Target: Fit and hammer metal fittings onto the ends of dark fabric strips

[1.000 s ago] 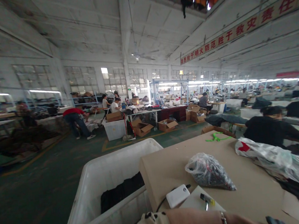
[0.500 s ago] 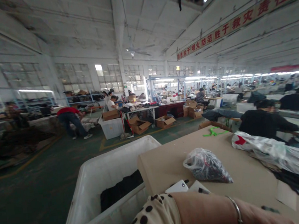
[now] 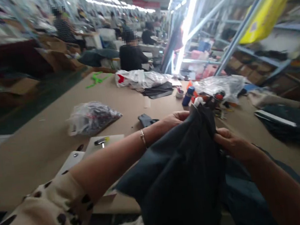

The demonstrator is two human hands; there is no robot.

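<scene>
A dark blue-grey piece of cloth point(image 3: 177, 170) hangs from both my hands over the near edge of the table. My left hand point(image 3: 176, 119) grips its upper left side, fingers closed and partly hidden behind the fabric. On the other side, my right hand point(image 3: 230, 143) pinches the upper right edge. The cloth is gathered in folds between the hands, with a small white bit point(image 3: 199, 102) showing at its top. More dark cloth point(image 3: 246, 188) lies below my right forearm. What kind of garment it is, I cannot tell.
On the brown table point(image 3: 54, 151) lie a clear bag of small dark items point(image 3: 94, 116), a white phone point(image 3: 71, 162), green string point(image 3: 96, 78) and a small dark cloth piece point(image 3: 147, 120). Plastic-wrapped goods point(image 3: 141, 78) and a blue spool point(image 3: 188, 96) sit farther back. A person in black point(image 3: 132, 55) sits beyond.
The view has swung right and down to the table. Both my hands and the dark cloth they hold are now in sight; before, only my left arm showed. The white bin has left the view.
</scene>
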